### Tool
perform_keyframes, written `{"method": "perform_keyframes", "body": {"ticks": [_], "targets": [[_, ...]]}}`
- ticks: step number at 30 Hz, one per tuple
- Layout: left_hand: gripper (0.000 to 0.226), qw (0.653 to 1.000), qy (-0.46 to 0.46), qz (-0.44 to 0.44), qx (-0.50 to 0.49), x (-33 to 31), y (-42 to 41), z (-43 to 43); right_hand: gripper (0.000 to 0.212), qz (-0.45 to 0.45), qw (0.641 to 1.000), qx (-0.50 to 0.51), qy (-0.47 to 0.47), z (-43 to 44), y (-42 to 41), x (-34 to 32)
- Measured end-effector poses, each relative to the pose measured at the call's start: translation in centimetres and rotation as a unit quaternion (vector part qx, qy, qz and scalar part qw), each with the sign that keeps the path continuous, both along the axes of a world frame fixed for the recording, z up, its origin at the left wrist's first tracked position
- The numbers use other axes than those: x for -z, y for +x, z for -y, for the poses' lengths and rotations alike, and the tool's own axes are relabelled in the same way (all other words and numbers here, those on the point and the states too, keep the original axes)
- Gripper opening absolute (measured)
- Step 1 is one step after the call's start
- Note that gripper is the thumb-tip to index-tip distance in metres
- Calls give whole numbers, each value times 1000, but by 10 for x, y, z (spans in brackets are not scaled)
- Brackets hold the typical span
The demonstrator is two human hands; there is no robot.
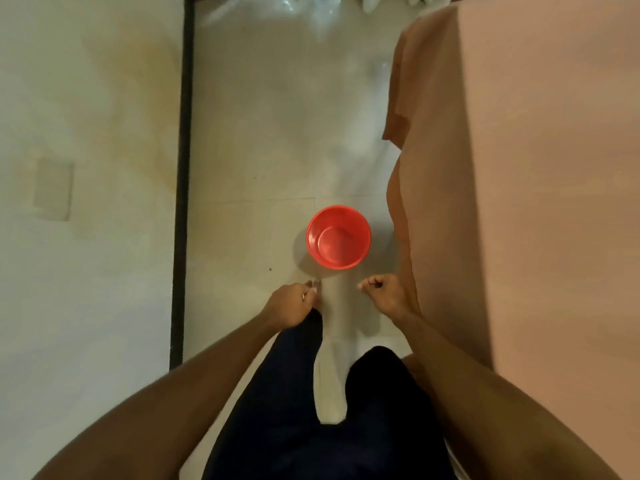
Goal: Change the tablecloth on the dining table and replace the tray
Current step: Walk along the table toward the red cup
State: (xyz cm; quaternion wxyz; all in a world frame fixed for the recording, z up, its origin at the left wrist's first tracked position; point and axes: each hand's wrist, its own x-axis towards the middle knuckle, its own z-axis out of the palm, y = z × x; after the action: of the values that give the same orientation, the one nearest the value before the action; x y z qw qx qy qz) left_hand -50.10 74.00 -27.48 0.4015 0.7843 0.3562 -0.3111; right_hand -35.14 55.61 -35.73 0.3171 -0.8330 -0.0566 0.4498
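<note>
A pale orange tablecloth (540, 168) covers the dining table along the right side of the head view, and its edge hangs down toward the floor. No tray is in sight. My left hand (291, 304) is held low in front of me over my dark trouser leg, fingers curled with nothing in them. My right hand (384, 291) is a loose fist close beside the hanging cloth edge, and it holds nothing. Both hands are just short of a red bucket.
An empty red bucket (338, 237) stands on the light tiled floor (263, 150) next to the table. A dark strip (183, 168) runs along the foot of the wall on the left. Clear plastic bags (277, 8) lie at the far end.
</note>
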Motion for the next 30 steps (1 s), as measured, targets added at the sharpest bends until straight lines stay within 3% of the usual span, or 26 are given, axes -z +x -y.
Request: {"method": "perform_keyframes", "body": {"ticks": [5,7,12,14,17,18,20,23,28,30], "targets": [[48,1000,-5,0,0,75,75,-61,26,26,997,79,-7,-59,37,45],[49,1000,-10,16,4,117,104,-77,14,34,996,80,-1,-78,53,81],[42,998,-15,-7,-54,247,146,-92,8,60,998,20,-22,-111,83,195],[41,993,-10,-47,-106,307,142,-87,10,51,998,13,-43,-121,92,233],[41,970,-87,-164,-159,416,105,-73,12,43,997,25,-67,-124,101,270],[42,965,-102,-161,-178,424,104,-71,11,45,996,19,-80,-123,101,272],[27,973,-77,-69,-208,390,135,-84,9,49,994,7,-102,-119,100,281],[18,988,-48,10,-149,341,175,-92,7,49,994,9,-101,-111,99,281],[20,994,-13,43,-95,331,167,-87,6,42,994,29,-92,-113,99,267],[16,995,14,56,-85,322,167,-86,19,38,995,54,-77,-114,100,266]]}}
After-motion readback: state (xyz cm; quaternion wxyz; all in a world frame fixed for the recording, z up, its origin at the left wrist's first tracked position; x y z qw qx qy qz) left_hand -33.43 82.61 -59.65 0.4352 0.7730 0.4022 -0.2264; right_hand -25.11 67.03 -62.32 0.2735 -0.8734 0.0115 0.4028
